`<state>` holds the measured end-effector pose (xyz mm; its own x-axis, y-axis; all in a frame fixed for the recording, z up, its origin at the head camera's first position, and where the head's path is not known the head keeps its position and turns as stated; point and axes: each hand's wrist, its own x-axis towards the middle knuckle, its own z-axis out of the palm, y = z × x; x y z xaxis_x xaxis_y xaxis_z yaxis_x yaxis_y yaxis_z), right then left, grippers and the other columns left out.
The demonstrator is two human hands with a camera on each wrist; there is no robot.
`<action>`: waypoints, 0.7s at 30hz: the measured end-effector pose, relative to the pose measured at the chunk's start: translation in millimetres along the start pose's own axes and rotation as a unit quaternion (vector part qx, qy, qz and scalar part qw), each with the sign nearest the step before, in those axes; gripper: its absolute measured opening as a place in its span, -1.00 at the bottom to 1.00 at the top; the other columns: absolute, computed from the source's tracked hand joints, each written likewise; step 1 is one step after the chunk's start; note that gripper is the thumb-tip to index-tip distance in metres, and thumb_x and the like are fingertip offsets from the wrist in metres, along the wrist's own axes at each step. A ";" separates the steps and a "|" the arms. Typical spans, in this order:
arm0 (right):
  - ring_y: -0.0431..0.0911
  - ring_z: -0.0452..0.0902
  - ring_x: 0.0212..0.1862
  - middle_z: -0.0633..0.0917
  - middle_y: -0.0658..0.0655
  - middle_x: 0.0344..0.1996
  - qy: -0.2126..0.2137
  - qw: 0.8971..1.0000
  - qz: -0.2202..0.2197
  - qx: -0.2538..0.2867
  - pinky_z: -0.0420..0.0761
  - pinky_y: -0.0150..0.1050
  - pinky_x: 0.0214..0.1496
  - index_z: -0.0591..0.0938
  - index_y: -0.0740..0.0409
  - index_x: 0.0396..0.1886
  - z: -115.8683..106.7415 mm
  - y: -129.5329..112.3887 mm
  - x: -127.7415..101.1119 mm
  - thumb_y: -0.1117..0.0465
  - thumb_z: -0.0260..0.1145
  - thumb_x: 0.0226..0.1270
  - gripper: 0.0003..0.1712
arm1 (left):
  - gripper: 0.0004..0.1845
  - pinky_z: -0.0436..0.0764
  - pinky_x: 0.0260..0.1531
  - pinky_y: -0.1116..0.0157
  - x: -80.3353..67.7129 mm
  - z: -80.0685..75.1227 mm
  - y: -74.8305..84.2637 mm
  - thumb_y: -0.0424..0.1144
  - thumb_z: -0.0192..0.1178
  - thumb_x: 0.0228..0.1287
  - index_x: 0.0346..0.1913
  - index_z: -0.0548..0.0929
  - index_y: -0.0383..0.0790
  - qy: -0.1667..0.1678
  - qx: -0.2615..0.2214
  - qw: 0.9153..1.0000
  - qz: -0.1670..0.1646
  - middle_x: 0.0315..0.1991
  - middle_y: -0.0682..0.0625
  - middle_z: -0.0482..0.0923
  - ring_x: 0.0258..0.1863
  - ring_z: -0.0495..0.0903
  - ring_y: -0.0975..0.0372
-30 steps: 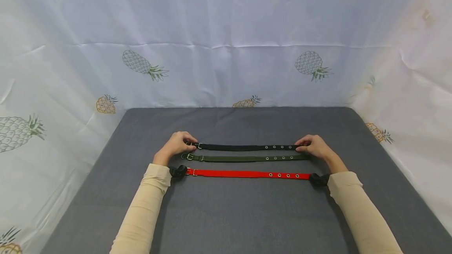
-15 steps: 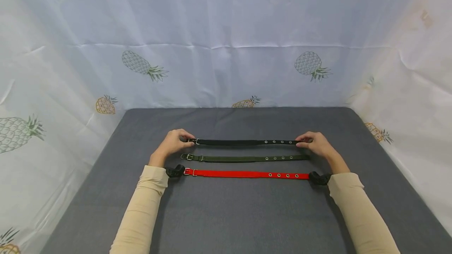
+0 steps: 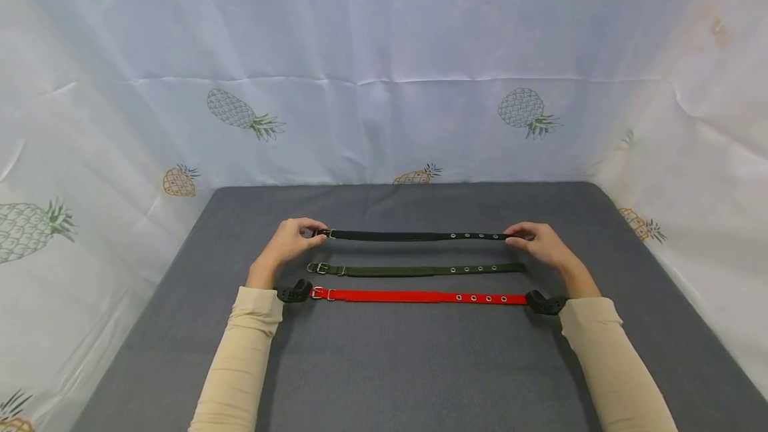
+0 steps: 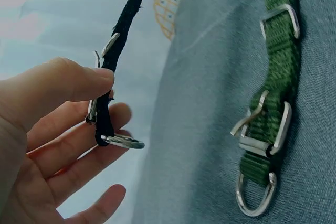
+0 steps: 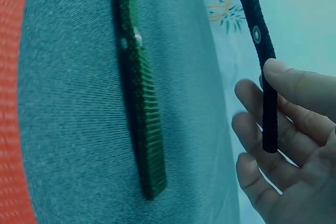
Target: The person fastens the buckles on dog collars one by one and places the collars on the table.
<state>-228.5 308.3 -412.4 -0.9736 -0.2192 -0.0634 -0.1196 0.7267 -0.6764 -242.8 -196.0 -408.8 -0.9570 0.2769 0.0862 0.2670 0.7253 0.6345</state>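
A black collar point(image 3: 396, 237) with a metal buckle and eyelets is stretched level between both hands. My left hand point(image 3: 292, 239) pinches its buckle end between thumb and fingers; a D-ring point(image 4: 126, 141) hangs there in the left wrist view. At the eyelet end, my right hand point(image 3: 540, 243) pinches the strap, whose plain tip point(image 5: 270, 142) lies in front of the fingers in the right wrist view. Nearer to me, a green collar point(image 3: 396, 271) lies flat on the grey table. In front of it lies a red collar point(image 3: 390, 296), parallel to the green one.
The grey table point(image 3: 396, 365) ends at a white curtain point(image 3: 384, 132) printed with pineapples, which hangs behind and on both sides. Black straps point(image 3: 295, 291) with a bulky part sit at the wrists, over the ends of the red collar.
Both hands have moved the black collar away from me, widening its gap from the green collar. The green and red collars stay where they were.
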 end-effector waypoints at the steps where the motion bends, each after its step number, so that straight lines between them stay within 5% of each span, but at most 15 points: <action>1: 0.00 0.55 -0.07 0.61 0.39 0.01 0.000 1.000 0.000 0.004 0.60 -0.08 -0.01 0.57 0.34 0.07 -0.6 -0.9 -1.0 0.14 0.21 0.42 -0.61 | -0.74 0.52 0.12 -0.08 -0.9 -0.7 0.8 -0.24 0.24 0.29 -0.02 0.69 -0.27 0.001 -0.003 1.000 -0.003 -0.02 -0.23 0.65 0.02 0.57 -0.04; 12: -0.05 0.55 -0.02 0.60 0.37 0.07 0.021 1.000 0.000 0.022 0.60 -0.08 0.04 0.56 0.30 0.12 -3.7 -7.9 -8.3 0.08 0.16 0.46 -0.57 | -0.72 0.50 0.17 -0.09 -8.8 -7.9 7.8 -0.23 0.18 0.35 0.03 0.66 -0.28 0.016 -0.026 0.999 -0.008 0.02 -0.25 0.66 0.07 0.57 -0.09; 16: -0.34 0.56 -0.11 0.62 0.38 0.03 0.040 0.999 -0.011 0.031 0.64 -0.04 0.06 0.56 0.31 0.12 -4.1 -13.8 -11.4 0.09 0.14 0.47 -0.58 | -0.70 0.52 0.15 -0.09 -12.0 -10.3 10.2 -0.19 0.13 0.39 0.07 0.64 -0.26 0.021 -0.033 0.999 -0.012 0.07 -0.25 0.64 0.10 0.56 -0.11; 21: -0.57 0.44 -0.29 0.70 0.30 -0.14 0.081 0.995 -0.034 0.037 0.66 -0.28 -0.10 0.58 0.35 0.08 -4.6 -22.7 -15.8 0.10 0.11 0.49 -0.59 | -0.69 0.55 0.11 -0.08 -16.6 -12.9 13.3 -0.16 0.09 0.43 0.09 0.62 -0.24 0.028 -0.054 0.998 -0.017 0.09 -0.25 0.62 0.09 0.57 -0.12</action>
<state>-211.3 298.2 -392.6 -0.9831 -0.1540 0.0991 -0.1773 0.6633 -0.7270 -224.8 -199.1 -391.9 -0.9710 0.2151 0.1040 0.2231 0.6609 0.7165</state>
